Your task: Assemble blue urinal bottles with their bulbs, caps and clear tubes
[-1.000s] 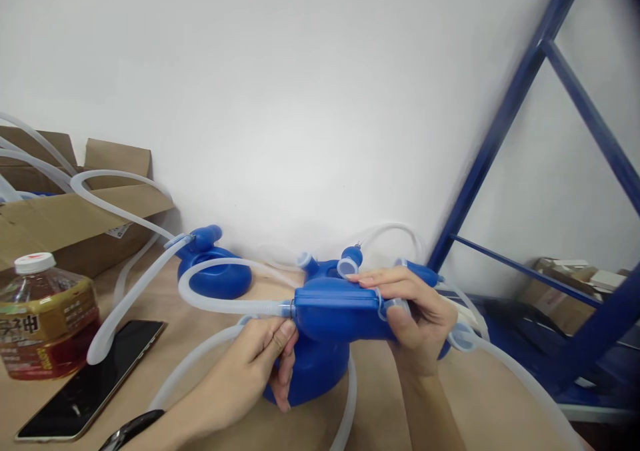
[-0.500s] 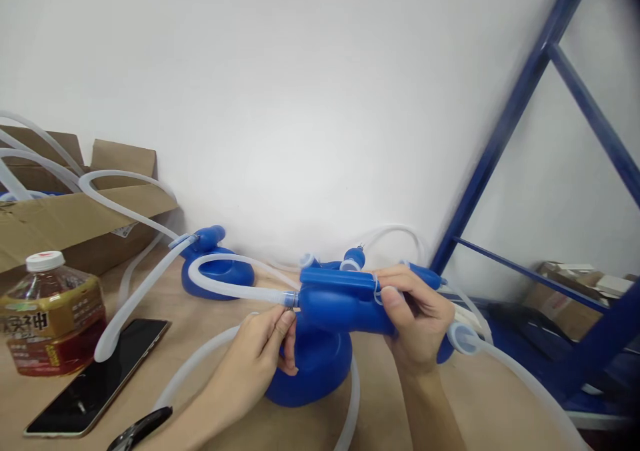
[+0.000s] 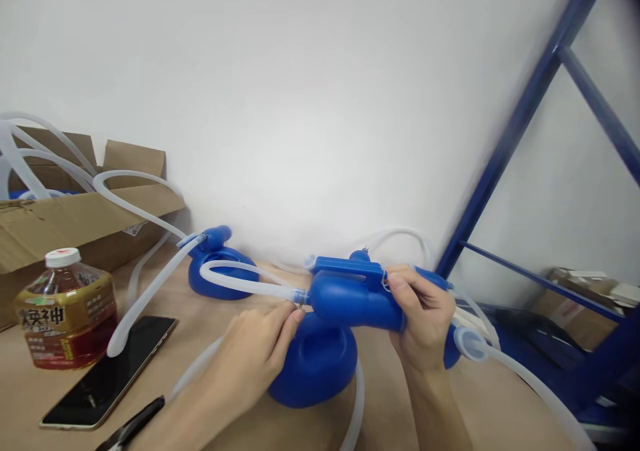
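My right hand (image 3: 424, 319) is wrapped round the right end of a blue plastic vessel (image 3: 356, 297), held just above the table. My left hand (image 3: 260, 349) pinches the joint where a clear silicone tube (image 3: 240, 279) enters the vessel's left spout. Under the held vessel lies a second blue vessel (image 3: 316, 365) on the table. A third blue vessel (image 3: 220, 272) sits further back left, with a tube (image 3: 150, 284) attached.
A tea bottle (image 3: 66, 317) and a black phone (image 3: 111, 381) lie at the left, with a black pen (image 3: 131, 423) near the front edge. A cardboard box (image 3: 75, 219) with tubes stands at the back left. Blue shelf frame (image 3: 520, 131) rises at the right.
The held vessel has turned so its flat face tilts away. My left fingers moved from below the spout up onto the tube joint. The view has shifted slightly right.
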`<state>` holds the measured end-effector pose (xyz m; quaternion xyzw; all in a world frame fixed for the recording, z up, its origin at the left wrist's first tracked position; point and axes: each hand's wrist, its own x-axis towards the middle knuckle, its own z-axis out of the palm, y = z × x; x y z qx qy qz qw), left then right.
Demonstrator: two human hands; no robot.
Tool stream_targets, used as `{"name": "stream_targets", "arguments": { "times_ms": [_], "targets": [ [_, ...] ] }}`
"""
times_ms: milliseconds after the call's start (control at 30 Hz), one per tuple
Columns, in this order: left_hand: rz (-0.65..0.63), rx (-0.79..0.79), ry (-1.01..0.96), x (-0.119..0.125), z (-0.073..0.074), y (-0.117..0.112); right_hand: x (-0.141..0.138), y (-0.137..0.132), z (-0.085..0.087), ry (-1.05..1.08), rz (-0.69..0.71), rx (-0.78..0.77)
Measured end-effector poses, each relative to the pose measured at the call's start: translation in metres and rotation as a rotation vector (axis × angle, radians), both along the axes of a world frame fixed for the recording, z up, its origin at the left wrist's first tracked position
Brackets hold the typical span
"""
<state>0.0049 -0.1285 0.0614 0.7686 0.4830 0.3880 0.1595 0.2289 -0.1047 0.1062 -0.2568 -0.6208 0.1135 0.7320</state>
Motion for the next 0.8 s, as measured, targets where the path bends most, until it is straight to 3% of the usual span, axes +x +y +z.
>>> {"name": "stream_targets", "arguments": {
  "times_ms": [133, 233, 367, 467, 600, 733, 800],
  "targets": [
    [0.194, 0.514, 0.219, -0.015, 0.000, 0.007, 0.009, 0.011, -0.006, 0.091, 0.015, -0.104],
    [0.191, 0.810, 0.368, -0.024, 0.001, 0.019, 0.014, 0.014, -0.004, 0.168, 0.045, -0.238],
    [0.143, 1.016, 0.488, -0.034, 0.004, 0.032, 0.009, 0.009, 0.004, 0.213, 0.187, -0.394],
    [-0.032, 1.079, 0.541, -0.040, 0.007, 0.035, 0.004, 0.005, 0.009, 0.241, 0.222, -0.422],
    [-0.124, 1.075, 0.561, -0.042, 0.007, 0.033, 0.011, 0.008, 0.010, 0.208, 0.263, -0.564],
    [-0.207, 0.908, 0.434, -0.041, 0.010, 0.031, 0.031, 0.016, 0.005, 0.012, 0.451, -0.759],
    [-0.324, 0.710, 0.398, -0.040, 0.012, 0.029, 0.044, 0.021, 0.001, -0.179, 0.435, -0.798]
  ]
}}
